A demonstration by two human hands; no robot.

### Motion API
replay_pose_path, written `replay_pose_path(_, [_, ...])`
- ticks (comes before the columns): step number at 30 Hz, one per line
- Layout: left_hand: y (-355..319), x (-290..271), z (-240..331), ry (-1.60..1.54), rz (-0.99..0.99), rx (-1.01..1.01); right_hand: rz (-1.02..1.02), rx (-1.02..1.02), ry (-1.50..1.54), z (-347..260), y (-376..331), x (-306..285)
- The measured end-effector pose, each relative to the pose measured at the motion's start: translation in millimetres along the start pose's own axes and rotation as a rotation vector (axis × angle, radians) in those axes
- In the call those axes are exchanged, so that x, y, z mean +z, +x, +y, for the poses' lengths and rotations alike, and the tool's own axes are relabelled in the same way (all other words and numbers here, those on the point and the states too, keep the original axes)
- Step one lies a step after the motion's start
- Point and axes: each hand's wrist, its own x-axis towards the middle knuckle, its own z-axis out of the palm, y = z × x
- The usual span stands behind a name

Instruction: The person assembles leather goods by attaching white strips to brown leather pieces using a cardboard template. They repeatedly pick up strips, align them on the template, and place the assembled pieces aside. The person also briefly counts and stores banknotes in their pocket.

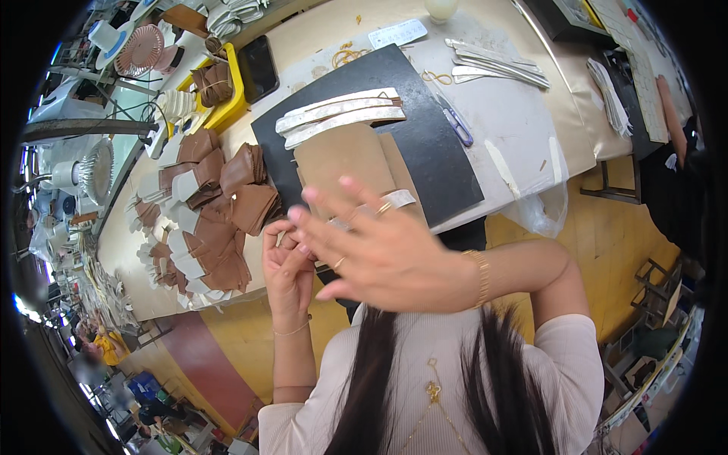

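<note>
My right hand (390, 254) passes over the near edge of the worktable with its fingers spread, palm down and slightly blurred. Beside its fingertips, my left hand (284, 269) is curled with thumb and fingers close together; whatever it may pinch is hidden. Partly under the right hand lie flat tan panels (341, 155), with a small whitish strip (402, 199) on them. Just beyond, white strips with brown edges (341, 114) rest on a black mat (436, 144). Left of the mat, brown leather pieces with pale grey ends (208, 193) lie in overlapping piles.
A yellow tray (236, 91) holding a brown bundle (212, 83) stands at the far left, next to a dark phone (258, 68). Purple-handled snips (459, 125) lie right of the mat. Silvery strips (497, 64) are farther back. Another person's arm (671, 114) shows at right.
</note>
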Motion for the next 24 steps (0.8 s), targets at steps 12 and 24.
replay_pose_path(12, [20.3,-14.4,-19.6,-0.06,-0.118,-0.089,0.086,0.163,0.509,35.4,-65.3,43.3])
replay_pose_path(24, [20.7,-10.9,-0.9,0.09,-0.088,-0.129,0.27,0.879,1.145,38.1,-81.0,35.6])
